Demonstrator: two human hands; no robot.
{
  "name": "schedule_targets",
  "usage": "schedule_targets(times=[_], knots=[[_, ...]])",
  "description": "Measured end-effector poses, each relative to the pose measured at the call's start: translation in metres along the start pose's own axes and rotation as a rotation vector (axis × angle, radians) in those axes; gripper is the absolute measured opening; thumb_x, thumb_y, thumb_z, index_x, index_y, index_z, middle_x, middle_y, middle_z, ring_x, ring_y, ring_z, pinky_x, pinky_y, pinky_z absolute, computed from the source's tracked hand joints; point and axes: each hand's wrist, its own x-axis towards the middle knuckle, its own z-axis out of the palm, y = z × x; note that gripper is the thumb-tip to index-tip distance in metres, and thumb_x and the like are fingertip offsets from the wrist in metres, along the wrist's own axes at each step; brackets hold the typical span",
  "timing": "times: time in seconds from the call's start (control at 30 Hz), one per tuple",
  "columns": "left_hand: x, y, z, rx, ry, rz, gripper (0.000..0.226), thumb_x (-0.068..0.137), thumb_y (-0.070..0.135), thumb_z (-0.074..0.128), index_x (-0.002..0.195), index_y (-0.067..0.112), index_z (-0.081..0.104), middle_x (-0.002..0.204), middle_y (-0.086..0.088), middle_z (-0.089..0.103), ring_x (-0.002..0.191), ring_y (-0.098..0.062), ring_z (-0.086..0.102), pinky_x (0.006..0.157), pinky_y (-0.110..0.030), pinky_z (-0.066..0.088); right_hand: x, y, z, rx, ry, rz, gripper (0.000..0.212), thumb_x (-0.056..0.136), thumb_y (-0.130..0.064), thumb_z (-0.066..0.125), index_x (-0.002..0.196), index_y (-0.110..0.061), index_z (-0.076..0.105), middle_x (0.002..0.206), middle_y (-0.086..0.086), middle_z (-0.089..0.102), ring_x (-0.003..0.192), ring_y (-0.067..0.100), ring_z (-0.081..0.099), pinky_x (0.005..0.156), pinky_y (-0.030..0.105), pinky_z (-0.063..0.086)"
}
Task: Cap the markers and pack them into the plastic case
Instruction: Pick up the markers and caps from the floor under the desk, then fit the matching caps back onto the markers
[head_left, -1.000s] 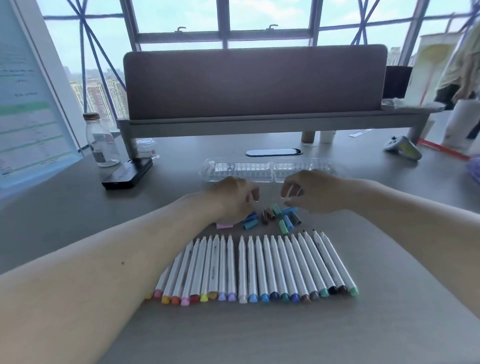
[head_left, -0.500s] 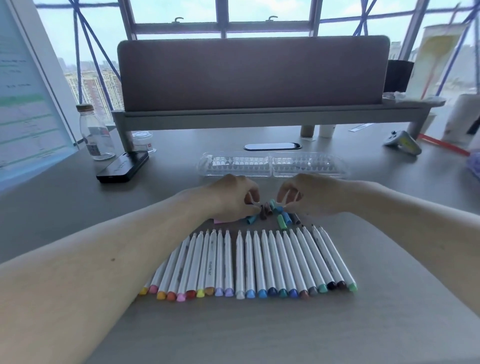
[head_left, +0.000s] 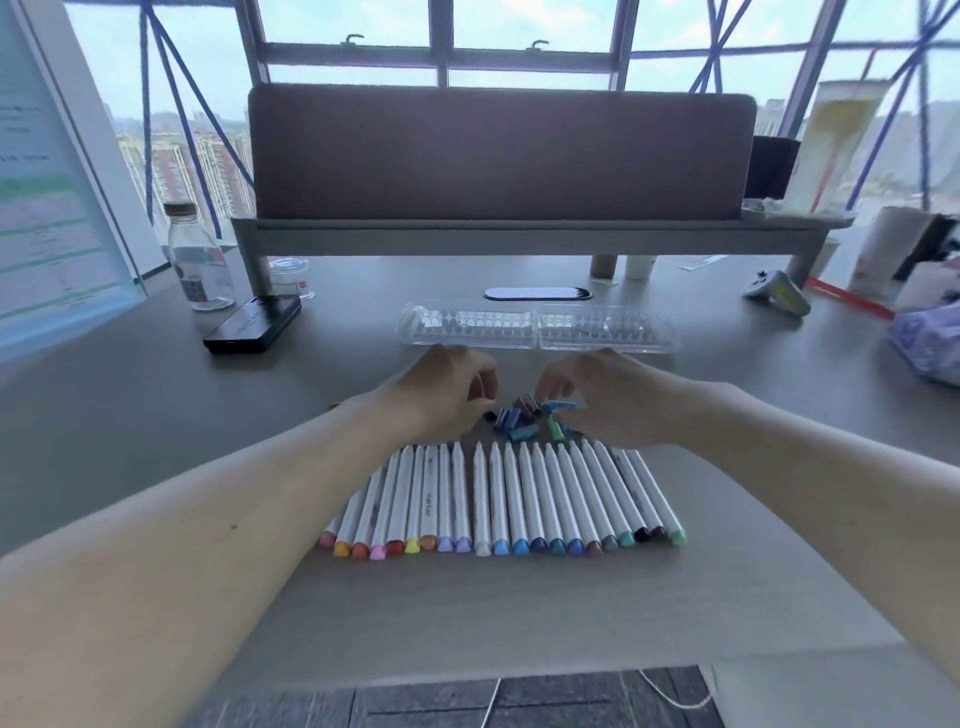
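Grey matte surface (head_left: 156, 415) under tall windows (head_left: 535, 31), white markers (head_left: 519, 493) lined in a neat row.
Left hand (head_left: 441, 395) and right hand (head_left: 608, 400) curl over the small coloured caps (head_left: 519, 421) heaped between them; whether either grips one, I can't tell. Ribbed clear plastic case (head_left: 537, 330) lies just beyond, bare surface toward the near edge.

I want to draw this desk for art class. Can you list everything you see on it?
markers: about twenty, white with coloured ends, in a row near the person
caps: small pile, blue, green, brown, between the hands
case: one, clear, open, behind the hands
bottle: one, clear, far left
black box: one, flat, beside the bottle
jar: one, small, clear, behind the black box
screen: one, brownish, at the back
left hand: fingers curled, at the caps
right hand: fingers curled, at the caps
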Motion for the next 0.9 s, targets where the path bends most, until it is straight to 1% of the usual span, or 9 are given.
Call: schedule_targets(times=[0.13, 0.17, 0.23, 0.33, 0.47, 0.57, 0.63, 0.77, 0.9], knots=[[-0.005, -0.004, -0.021, -0.019, 0.107, 0.010, 0.007, 0.096, 0.016, 0.065, 0.099, 0.020, 0.070, 0.096, 0.005, 0.069, 0.093, -0.016, 0.065, 0.078, -0.025, 0.045, 0.000, -0.002, -0.009, 0.005, 0.032, 0.023, 0.030, 0.100, -0.022, 0.057, 0.129, -0.028, 0.061, 0.133, -0.006, 0.060, 0.121, 0.014, 0.056, 0.105, 0.032, 0.045], [-0.007, -0.004, -0.029, 0.001, 0.109, 0.012, 0.008, 0.096, 0.019, 0.064, 0.101, 0.021, 0.070, 0.100, 0.005, 0.069, 0.096, -0.016, 0.064, 0.079, -0.026, 0.044, 0.000, -0.003, -0.014, -0.002, 0.038, 0.030, 0.031, 0.100, -0.025, 0.057, 0.131, -0.029, 0.060, 0.135, -0.007, 0.059, 0.122, 0.014, 0.055, 0.106, 0.032, 0.043], [-0.015, -0.004, -0.043, 0.058, 0.079, 0.001, 0.014, 0.098, 0.024, 0.061, 0.109, 0.020, 0.069, 0.110, 0.003, 0.069, 0.104, -0.017, 0.061, 0.085, -0.029, 0.046, 0.000, -0.010, -0.023, -0.030, 0.042, 0.037, 0.035, 0.101, -0.037, 0.057, 0.136, -0.030, 0.056, 0.143, -0.006, 0.056, 0.129, 0.017, 0.052, 0.109, 0.036, 0.040], [-0.033, -0.012, -0.057, 0.135, 0.035, -0.032, 0.029, 0.100, 0.037, 0.059, 0.126, 0.024, 0.062, 0.131, 0.000, 0.062, 0.121, -0.021, 0.057, 0.102, -0.039, 0.047, -0.004, -0.025, -0.031, -0.046, 0.013, 0.050, 0.055, 0.097, -0.060, 0.053, 0.146, -0.035, 0.045, 0.155, -0.003, 0.043, 0.142, 0.021, 0.040, 0.116, 0.046, 0.034], [-0.067, -0.033, -0.066, 0.208, -0.052, -0.125, 0.057, 0.098, 0.059, 0.052, 0.149, 0.032, 0.043, 0.156, 0.002, 0.043, 0.141, -0.021, 0.043, 0.117, -0.045, 0.036, -0.017, -0.047, -0.030, -0.047, -0.017, 0.042, 0.078, 0.089, -0.077, 0.045, 0.155, -0.040, 0.028, 0.165, -0.007, 0.026, 0.152, 0.019, 0.020, 0.121, 0.055, 0.025], [-0.099, -0.050, -0.068, 0.301, -0.108, -0.182, 0.068, 0.099, 0.066, 0.042, 0.158, 0.035, 0.028, 0.166, 0.003, 0.029, 0.152, -0.020, 0.027, 0.124, -0.045, 0.025, -0.029, -0.066, -0.028, -0.058, -0.048, 0.034, 0.085, 0.086, -0.082, 0.041, 0.158, -0.040, 0.021, 0.167, -0.008, 0.019, 0.155, 0.018, 0.012, 0.123, 0.054, 0.021], [-0.120, -0.060, -0.068, 0.313, -0.135, -0.232, 0.071, 0.100, 0.067, 0.039, 0.160, 0.034, 0.024, 0.168, 0.003, 0.024, 0.155, -0.019, 0.021, 0.125, -0.044, 0.020, -0.039, -0.079, -0.026, -0.071, -0.086, 0.030, 0.089, 0.085, -0.083, 0.040, 0.159, -0.039, 0.018, 0.168, -0.007, 0.016, 0.155, 0.019, 0.009, 0.124, 0.055, 0.019], [-0.158, -0.077, -0.066, 0.251, -0.142, -0.303, 0.071, 0.100, 0.068, 0.033, 0.161, 0.035, 0.021, 0.170, 0.004, 0.018, 0.157, -0.019, 0.015, 0.127, -0.044, 0.016, -0.048, -0.105, -0.024, -0.089, -0.106, 0.014, 0.088, 0.086, -0.083, 0.038, 0.159, -0.039, 0.016, 0.169, -0.007, 0.014, 0.156, 0.018, 0.005, 0.125, 0.054, 0.015], [-0.187, -0.089, -0.052, 0.183, -0.115, -0.353, 0.070, 0.103, 0.065, 0.024, 0.164, 0.030, 0.014, 0.171, 0.005, 0.011, 0.158, -0.019, 0.010, 0.126, -0.041, 0.010, -0.050, -0.132, -0.020, -0.063, -0.089, -0.014, 0.084, 0.088, -0.082, 0.038, 0.158, -0.040, 0.018, 0.167, -0.009, 0.016, 0.155, 0.020, 0.009, 0.124, 0.054, 0.018]])
